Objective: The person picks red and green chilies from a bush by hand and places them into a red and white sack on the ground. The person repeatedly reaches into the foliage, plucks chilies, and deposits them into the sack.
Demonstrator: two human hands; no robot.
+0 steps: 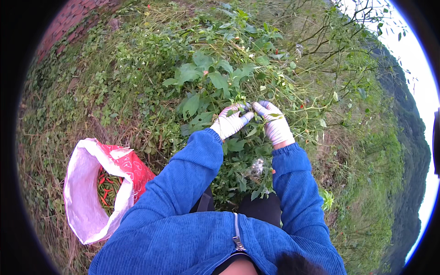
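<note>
My left hand (pixel 232 122) and my right hand (pixel 275 123) wear white striped gloves with darker fingertips. They meet in front of me among the stems of a leafy chili plant (pixel 292 110). Both sets of fingers are pinched together on a thin green sprig (pixel 263 118) of it. Leaves partly cover the fingertips, so whether a pepper is between them is hidden. Just right of my right hand, a small red chili pepper (pixel 301 106) hangs on the plant. Broad green leaves (pixel 220 80) spread beyond my left hand.
Left of my left arm stands a red patterned sack (pixel 139 168) with a white lining, its mouth wide. Green and red chili peppers (pixel 107 190) lie inside. Fluffy white seed heads (pixel 257 166) sit between my forearms. Thin branches (pixel 321 43) reach in at upper right; red paving (pixel 63 25) shows upper left.
</note>
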